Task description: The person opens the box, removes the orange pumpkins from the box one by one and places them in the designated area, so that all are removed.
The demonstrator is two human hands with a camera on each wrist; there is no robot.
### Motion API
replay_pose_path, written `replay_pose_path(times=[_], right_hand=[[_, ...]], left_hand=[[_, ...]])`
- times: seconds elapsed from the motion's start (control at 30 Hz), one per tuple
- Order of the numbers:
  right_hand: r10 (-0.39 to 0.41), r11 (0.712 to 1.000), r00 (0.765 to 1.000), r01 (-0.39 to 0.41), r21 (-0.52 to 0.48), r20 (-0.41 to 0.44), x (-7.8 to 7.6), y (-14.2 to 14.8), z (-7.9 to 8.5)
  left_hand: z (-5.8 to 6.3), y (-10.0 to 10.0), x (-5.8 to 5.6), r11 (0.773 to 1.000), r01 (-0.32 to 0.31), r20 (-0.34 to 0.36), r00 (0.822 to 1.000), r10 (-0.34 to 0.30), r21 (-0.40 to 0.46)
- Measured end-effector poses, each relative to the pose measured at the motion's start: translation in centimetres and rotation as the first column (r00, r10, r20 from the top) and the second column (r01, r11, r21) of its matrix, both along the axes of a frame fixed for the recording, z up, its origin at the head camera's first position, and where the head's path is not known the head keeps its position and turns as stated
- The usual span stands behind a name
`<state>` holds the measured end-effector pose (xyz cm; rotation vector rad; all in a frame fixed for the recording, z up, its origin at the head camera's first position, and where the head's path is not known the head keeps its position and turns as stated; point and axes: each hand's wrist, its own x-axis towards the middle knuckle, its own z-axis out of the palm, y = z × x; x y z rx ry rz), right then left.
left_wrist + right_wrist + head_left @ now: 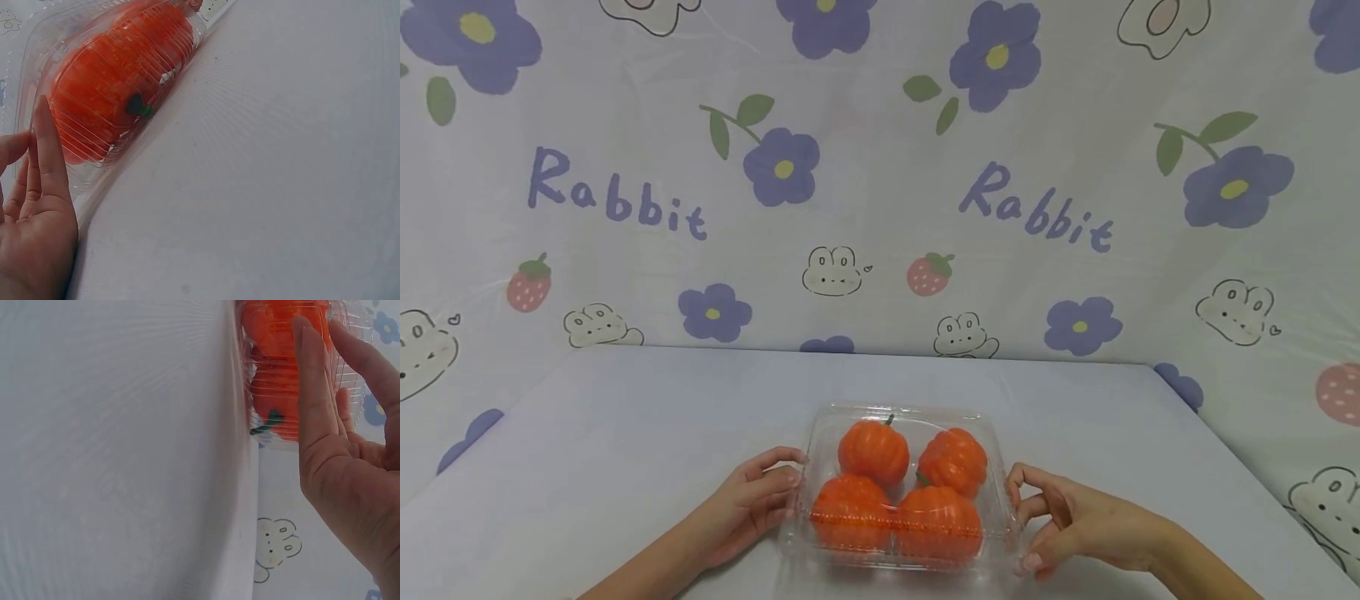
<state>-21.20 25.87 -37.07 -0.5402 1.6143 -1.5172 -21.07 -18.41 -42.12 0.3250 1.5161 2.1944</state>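
Note:
A clear plastic clamshell box point(917, 567) stands on the white table near its front edge, its lid down. Inside lie several small orange pumpkins point(953, 461) with green stems. On the box's left side, my left hand point(748, 504) holds the rim; the left wrist view has the thumb and fingers point(51, 150) meeting at that edge. My right hand point(1086, 521) holds the opposite side, its fingers bent at the rim and the thumb low by the front corner. In the right wrist view, ribbed plastic runs between the right hand's fingers point(315, 394).
The white tabletop point(662, 408) spreads behind and to both sides of the box. A cloth point(880, 208) printed with purple flowers, rabbits and strawberries hangs behind the table and round its sides.

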Motion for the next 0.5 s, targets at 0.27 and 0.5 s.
replay_pose_path(times=[0.27,0.5], right_hand=[[-0.016,1.0,0.998,0.015,-0.013,-0.053,0.14,-0.29,-0.1],[-0.022,0.999,0.997,0.02,-0.032,-0.074,0.23,-0.41,-0.41]], left_hand=[[-0.12,0.07,-0.04,1.0,0.015,-0.02,1.0,-0.015,0.023],[-0.22,0.03,-0.13,0.999,0.03,-0.031,0.999,-0.029,0.041]])
